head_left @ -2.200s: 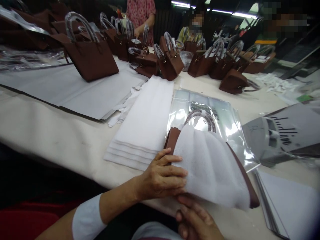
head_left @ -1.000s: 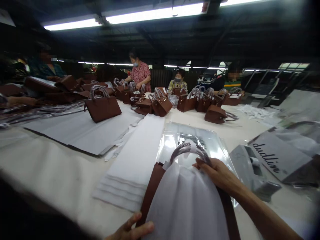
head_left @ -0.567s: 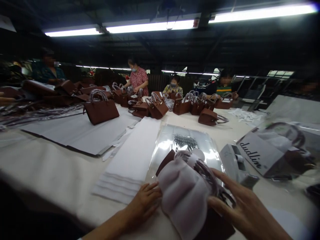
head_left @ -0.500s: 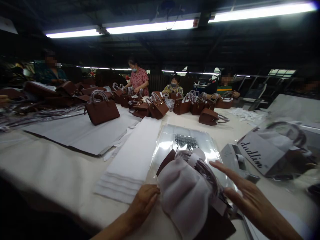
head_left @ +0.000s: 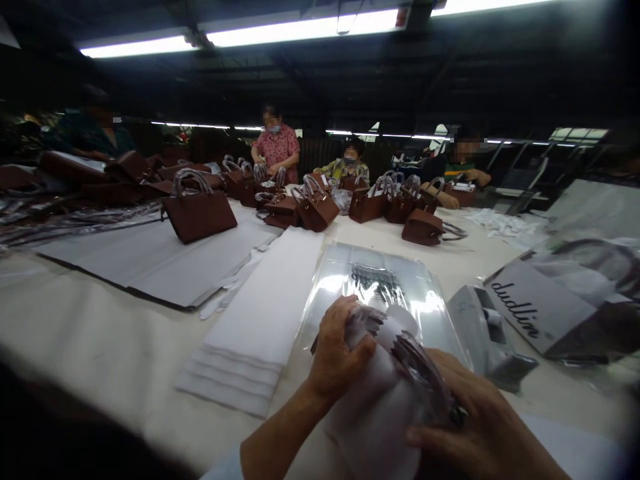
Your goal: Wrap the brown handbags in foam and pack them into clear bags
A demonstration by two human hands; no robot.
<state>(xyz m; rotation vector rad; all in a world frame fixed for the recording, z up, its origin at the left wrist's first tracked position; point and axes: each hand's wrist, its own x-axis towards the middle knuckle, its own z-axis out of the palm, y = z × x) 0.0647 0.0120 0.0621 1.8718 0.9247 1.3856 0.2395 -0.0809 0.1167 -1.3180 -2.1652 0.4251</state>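
A handbag lies low in front of me, mostly hidden under a thin white wrapping sheet (head_left: pixel 373 420). Its plastic-wrapped handles (head_left: pixel 420 367) stick up through the sheet. My left hand (head_left: pixel 337 350) is closed around the left side of the handles, thumb on the sheet. On the other side my right hand (head_left: pixel 473 407) grips the bag, fingers behind the right handle and thumb over the white sheet. Beneath and beyond the bag lies a stack of clear plastic bags (head_left: pixel 330 273) with dark print.
White folded sheets (head_left: pixel 270 313) lie to the left, near a standing brown handbag (head_left: pixel 200 217). A grey tape dispenser (head_left: pixel 487 333) and a bagged handbag marked "dudlin" (head_left: pixel 535 307) stand right. Several brown handbags (head_left: pixel 317 210) and co-workers (head_left: pixel 277 147) are across the table.
My left hand has moved up from the sheet's left edge onto the handles. My right hand has come down and inward, closing on the bag's right side. The view has shifted slightly.
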